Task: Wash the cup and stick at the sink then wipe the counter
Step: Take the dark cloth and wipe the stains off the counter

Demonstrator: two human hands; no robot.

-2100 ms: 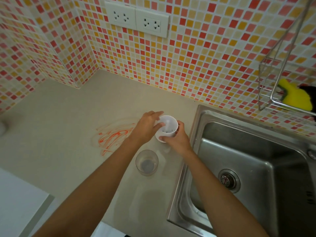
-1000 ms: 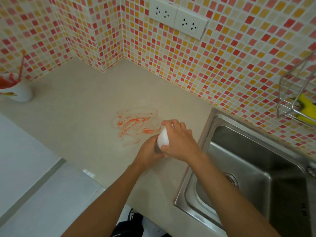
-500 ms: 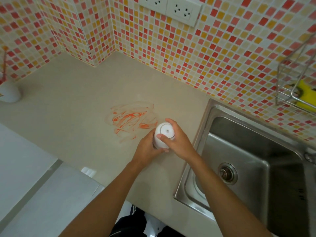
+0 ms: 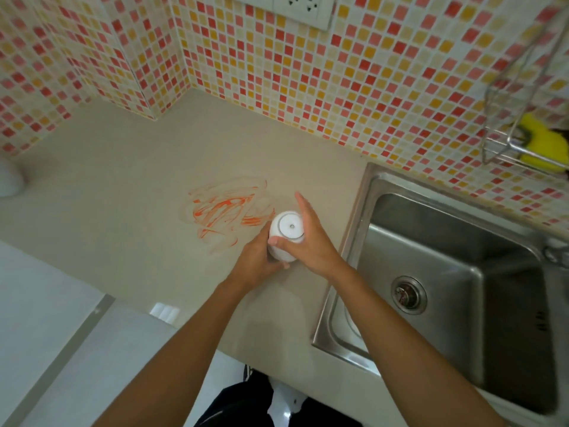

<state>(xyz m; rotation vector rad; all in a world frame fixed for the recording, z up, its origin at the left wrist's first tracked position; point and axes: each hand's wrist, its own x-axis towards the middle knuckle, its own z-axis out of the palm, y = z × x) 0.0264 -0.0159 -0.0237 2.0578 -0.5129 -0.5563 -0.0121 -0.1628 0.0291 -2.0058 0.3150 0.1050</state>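
Since half a second ago your right hand [image 4: 311, 238] has let go of the white cup [image 4: 286, 234]: its fingers are now straight, the thumb just touching the cup's side. Your left hand [image 4: 258, 260] grips the cup low on its left side. The cup is upside down, base up, on the counter [image 4: 123, 186], its axis near vertical, right beside the orange smear [image 4: 224, 211]. The sink [image 4: 455, 272] lies to the right, so your right hand is on the nearer side for carrying the cup over, though the left has the hold. No stick shows here; a pale object at the far left edge [image 4: 9, 183] is too cropped to name. A yellow sponge [image 4: 542, 140] sits in the wire rack [image 4: 505, 143] above the sink.
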